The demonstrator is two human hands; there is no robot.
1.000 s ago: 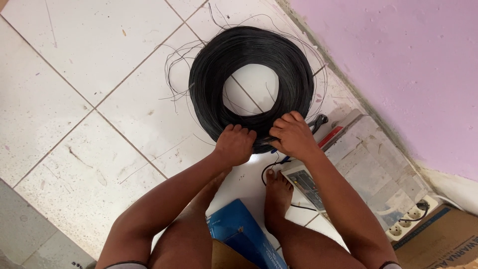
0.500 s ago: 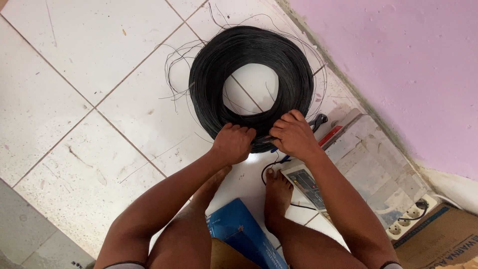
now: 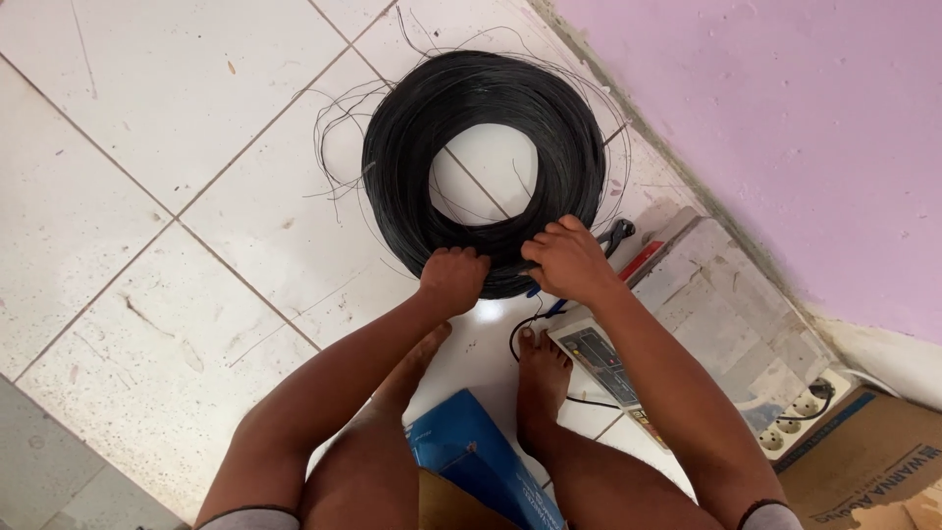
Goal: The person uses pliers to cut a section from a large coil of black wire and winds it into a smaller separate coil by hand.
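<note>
A large coil of thin black wire lies flat on the white tiled floor, with loose strands sticking out at its left and top. My left hand is closed on the coil's near edge. My right hand rests just beside it on the same edge, fingers curled over the wire. Both my bare feet stand on the tiles just below the coil.
A pink wall runs along the right. Pliers with dark handles lie by the coil. A grey digital device, a white power strip, a brown cardboard box and a blue box sit near my legs.
</note>
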